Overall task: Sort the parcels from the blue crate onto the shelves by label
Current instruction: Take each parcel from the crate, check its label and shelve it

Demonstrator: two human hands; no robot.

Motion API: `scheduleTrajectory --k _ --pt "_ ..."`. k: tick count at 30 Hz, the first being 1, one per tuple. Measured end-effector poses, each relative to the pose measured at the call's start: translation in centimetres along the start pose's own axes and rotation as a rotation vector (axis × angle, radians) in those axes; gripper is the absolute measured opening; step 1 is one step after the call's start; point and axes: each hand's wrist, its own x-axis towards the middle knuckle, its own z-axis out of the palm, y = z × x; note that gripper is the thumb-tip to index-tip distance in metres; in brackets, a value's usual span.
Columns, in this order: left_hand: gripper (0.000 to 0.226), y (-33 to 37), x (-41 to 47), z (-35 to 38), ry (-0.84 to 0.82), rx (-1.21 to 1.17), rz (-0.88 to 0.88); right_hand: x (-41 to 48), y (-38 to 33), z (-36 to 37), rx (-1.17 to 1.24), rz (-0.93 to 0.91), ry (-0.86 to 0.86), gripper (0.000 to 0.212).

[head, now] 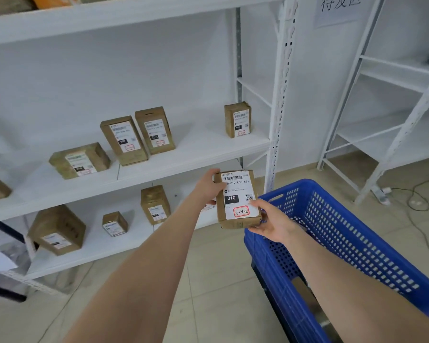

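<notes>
White steel shelving [208, 147] stands ahead; left hand [209, 186] and right hand [270, 222], both curled round its edges, hold the brown cardboard parcel [240, 225] above the shelf-side corner of the blue perforated plastic crate [352, 233]; keep the white label [238, 196] facing up and match its code.

Bare shelf [198, 147] between upright parcels [154, 131]

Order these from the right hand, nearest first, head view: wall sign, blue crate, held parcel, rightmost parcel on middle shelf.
1. Held parcel: in right hand.
2. Blue crate: just beneath.
3. Rightmost parcel: shelf, up left.
4. Wall sign: top right.
</notes>
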Motion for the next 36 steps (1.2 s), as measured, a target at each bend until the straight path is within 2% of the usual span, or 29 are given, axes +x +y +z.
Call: scheduleTrajectory --k 3,14,20,23,29,36 --pt "0.051 -1.7 -0.1 -1.8 0.062 0.004 0.01 0.9 1.1 2.2 -0.133 -0.017 -0.013 0.026" --pt "0.048 -9.8 5.4 -6.2 0.253 0.092 0.015 9.7 5.9 8.9 -0.262 -0.078 0.066 0.041" --pt "0.065 -14.4 12.1 -6.8 0.31 0.194 -0.044 18.1 7.5 10.4 -0.338 -0.12 0.112 0.052" --pt "0.059 -17.1 16.0 -6.7 0.341 0.202 -0.073 23.4 8.7 10.3 -0.398 -0.118 0.149 0.057" --pt "0.05 -23.5 23.2 -6.3 0.391 0.194 -0.109 33.7 13.0 10.5 -0.529 -0.106 0.221 0.051" --pt "0.037 -32.2 31.4 -5.8 0.449 0.117 -0.112 44.2 18.0 10.9 -0.636 -0.132 0.197 0.049"
